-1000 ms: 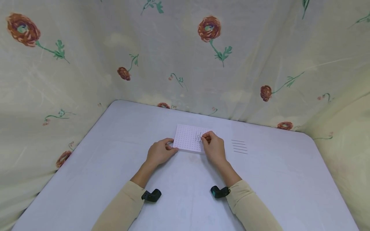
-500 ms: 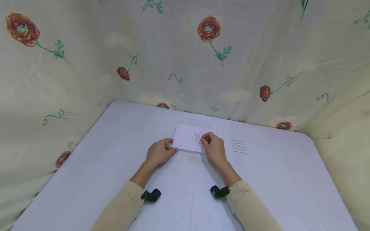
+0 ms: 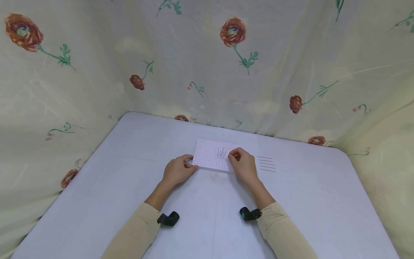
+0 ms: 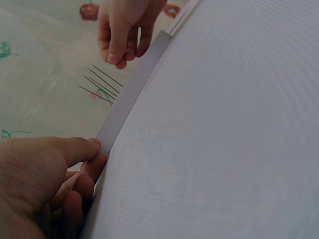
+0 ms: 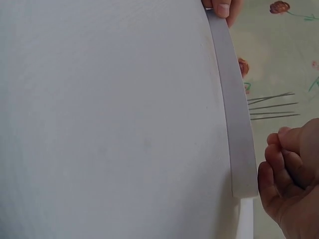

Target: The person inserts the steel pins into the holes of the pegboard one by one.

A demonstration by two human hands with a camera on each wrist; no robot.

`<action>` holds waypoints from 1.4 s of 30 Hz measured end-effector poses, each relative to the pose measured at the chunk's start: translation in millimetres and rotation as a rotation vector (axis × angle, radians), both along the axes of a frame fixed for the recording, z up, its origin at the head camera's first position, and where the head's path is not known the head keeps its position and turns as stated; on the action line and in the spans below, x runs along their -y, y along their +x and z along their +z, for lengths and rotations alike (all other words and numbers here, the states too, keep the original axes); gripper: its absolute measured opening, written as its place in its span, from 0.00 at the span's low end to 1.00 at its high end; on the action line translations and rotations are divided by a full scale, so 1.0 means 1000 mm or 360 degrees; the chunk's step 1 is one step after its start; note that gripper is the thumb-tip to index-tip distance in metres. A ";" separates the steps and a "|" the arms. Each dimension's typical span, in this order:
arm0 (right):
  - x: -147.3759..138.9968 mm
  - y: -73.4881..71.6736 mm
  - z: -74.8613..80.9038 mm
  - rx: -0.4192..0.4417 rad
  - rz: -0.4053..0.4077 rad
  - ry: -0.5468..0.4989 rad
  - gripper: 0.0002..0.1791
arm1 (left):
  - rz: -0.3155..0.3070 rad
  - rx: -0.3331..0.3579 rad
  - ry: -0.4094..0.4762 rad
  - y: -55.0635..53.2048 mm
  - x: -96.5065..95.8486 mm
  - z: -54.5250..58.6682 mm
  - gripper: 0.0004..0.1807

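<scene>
A white board (image 3: 207, 153) with a grid of small dark holes lies on the table. Several thin dark pins (image 3: 221, 153) stand up from it, leaning slightly apart; they also show beyond the board's edge (image 5: 239, 114) in the right wrist view. My left hand (image 3: 178, 169) grips the near left corner of the board, thumb on its front side (image 4: 82, 149). Over the right part of the board is my right hand (image 3: 243, 163), its fingers loosely curled and thumb near the index fingertip (image 5: 272, 139). Nothing shows between those fingertips, and the pins stand just left of them.
Right of the board, several more thin dark pins (image 3: 266, 164) lie flat in a row on the white tabletop (image 3: 207, 216). A flower-printed curtain (image 3: 181, 54) hangs around the table's back and sides. Black cameras (image 3: 169, 218) are strapped to both wrists.
My right hand has drawn back a little to the right from the standing pins, leaving one more pin in plain sight in the board. The left hand keeps its hold on the corner.
</scene>
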State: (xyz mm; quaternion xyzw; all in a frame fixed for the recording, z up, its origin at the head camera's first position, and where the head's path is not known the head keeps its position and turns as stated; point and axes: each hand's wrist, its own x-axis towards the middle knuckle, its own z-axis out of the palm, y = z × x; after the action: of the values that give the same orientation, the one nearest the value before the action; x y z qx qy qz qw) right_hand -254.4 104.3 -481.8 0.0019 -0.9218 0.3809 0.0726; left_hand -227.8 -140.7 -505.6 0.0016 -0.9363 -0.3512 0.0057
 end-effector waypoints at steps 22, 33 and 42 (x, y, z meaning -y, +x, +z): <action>-0.057 -0.003 0.010 0.0093 -0.0126 -0.0012 0.13 | 0.0016 0.0026 -0.0018 0.004 -0.001 0.004 0.29; -0.102 0.005 0.012 0.0242 -0.0127 0.0055 0.16 | -0.0004 0.0043 -0.0030 0.002 -0.005 0.005 0.29; -0.130 0.009 0.013 0.0277 -0.0137 0.0141 0.18 | 0.0016 0.0055 -0.0022 0.001 -0.003 0.005 0.29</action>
State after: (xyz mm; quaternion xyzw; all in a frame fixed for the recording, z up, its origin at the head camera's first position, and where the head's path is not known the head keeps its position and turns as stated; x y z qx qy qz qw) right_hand -245.8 233.9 -469.2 -0.0675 -0.9398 0.3349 0.0085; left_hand -226.4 -137.9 -500.6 0.0123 -0.9386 -0.3447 -0.0089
